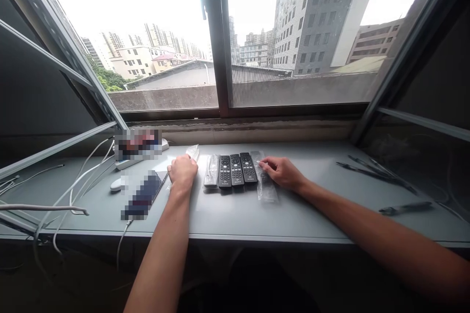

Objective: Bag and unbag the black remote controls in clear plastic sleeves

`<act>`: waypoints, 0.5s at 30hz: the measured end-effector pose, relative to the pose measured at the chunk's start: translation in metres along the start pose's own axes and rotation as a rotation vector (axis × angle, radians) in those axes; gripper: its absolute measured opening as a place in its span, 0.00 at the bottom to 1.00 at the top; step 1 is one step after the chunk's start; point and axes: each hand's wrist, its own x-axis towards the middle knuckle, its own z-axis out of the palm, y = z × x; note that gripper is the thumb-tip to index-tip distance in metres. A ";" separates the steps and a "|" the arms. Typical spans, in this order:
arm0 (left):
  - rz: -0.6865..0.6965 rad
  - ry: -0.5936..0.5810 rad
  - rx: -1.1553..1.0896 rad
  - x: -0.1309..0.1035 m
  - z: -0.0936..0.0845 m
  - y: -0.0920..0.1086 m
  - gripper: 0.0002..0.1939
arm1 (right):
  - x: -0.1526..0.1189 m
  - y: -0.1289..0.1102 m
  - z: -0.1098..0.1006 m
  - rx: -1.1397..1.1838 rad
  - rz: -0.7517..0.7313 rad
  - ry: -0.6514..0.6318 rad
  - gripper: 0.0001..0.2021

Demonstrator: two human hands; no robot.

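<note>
Three black remote controls (237, 169) lie side by side on the grey desk, buttons up. Touching distance to their left is a pale, light-coloured remote (211, 171) that looks wrapped in clear plastic. My left hand (182, 172) is closed over a crumpled clear plastic bag (193, 150), whose end sticks out above the knuckles; the fingertips are hidden. On the other side, a flat clear plastic sleeve (267, 188) lies just right of the black remotes. Thumb and forefinger of my right hand (283, 172) pinch its upper right edge.
A phone (145, 195) with a charging cable and a white mouse-like object (116, 185) lie left. Behind them is a white power strip (128, 160) with cables. Dark thin items (374, 173) and a pen-like object (406, 209) lie right. Metal frame bars flank the desk; a window stands behind.
</note>
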 end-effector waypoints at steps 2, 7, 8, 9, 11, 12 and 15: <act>-0.011 -0.011 -0.010 -0.001 -0.005 0.002 0.14 | 0.000 -0.002 0.000 -0.018 0.004 0.018 0.24; 0.010 0.147 -0.319 -0.007 -0.025 0.015 0.15 | -0.001 -0.001 0.001 -0.026 0.014 0.063 0.23; 0.046 0.211 -0.451 -0.008 -0.029 0.019 0.15 | -0.001 -0.002 0.002 -0.024 0.006 0.079 0.23; 0.079 0.251 -0.593 -0.009 -0.031 0.024 0.15 | -0.001 -0.003 0.002 -0.018 -0.007 0.099 0.22; 0.107 0.246 -0.908 -0.009 -0.034 0.036 0.13 | 0.001 -0.011 0.003 0.026 -0.039 0.137 0.21; 0.104 0.190 -1.087 -0.008 -0.034 0.043 0.13 | 0.002 -0.016 0.004 0.066 -0.052 0.148 0.21; 0.051 0.005 -1.501 -0.002 -0.035 0.066 0.15 | 0.009 -0.035 0.008 0.270 -0.058 0.084 0.25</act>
